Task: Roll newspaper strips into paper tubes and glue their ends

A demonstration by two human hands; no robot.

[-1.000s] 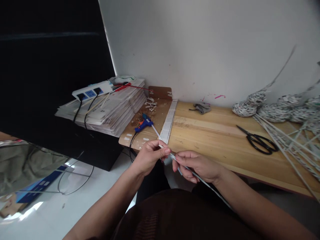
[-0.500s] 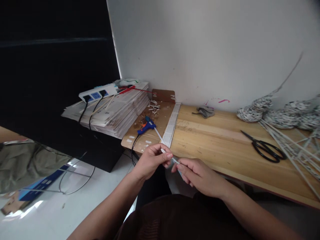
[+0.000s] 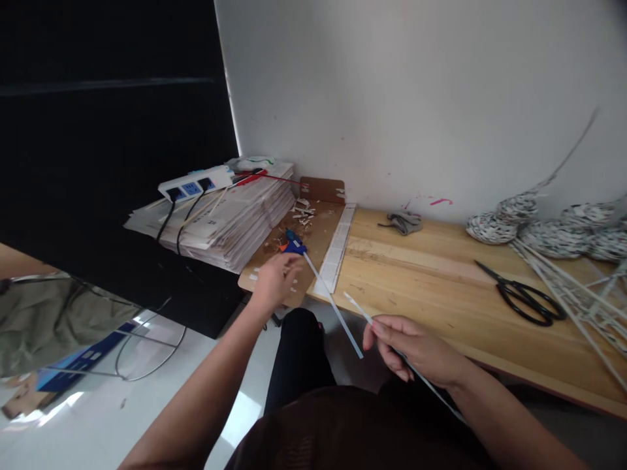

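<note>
A blue hot glue gun (image 3: 295,245) lies on the cardboard, with a long pale glue stick (image 3: 337,313) running out of its back and past the table's front edge. My left hand (image 3: 277,281) is right at the gun, its fingers loosely bent and apart, partly covering the handle; I see no firm grip. In my right hand (image 3: 411,346), a thin white rolled-paper stick (image 3: 361,310) is pinched between thumb and fingers. Its flattened tip points up and left, while the other end passes under my wrist toward my lap.
Black scissors (image 3: 529,300), woven paper pieces (image 3: 494,225) and loose paper sticks (image 3: 563,281) lie on the right of the wooden table (image 3: 416,274). A grey cloth (image 3: 405,222) rests near the wall. Stacked paper (image 3: 235,222) on the left carries a power strip (image 3: 196,185).
My left hand has let go of the paper stick and moved up and left to the glue gun. My right hand, still holding the stick, has moved right and slightly down.
</note>
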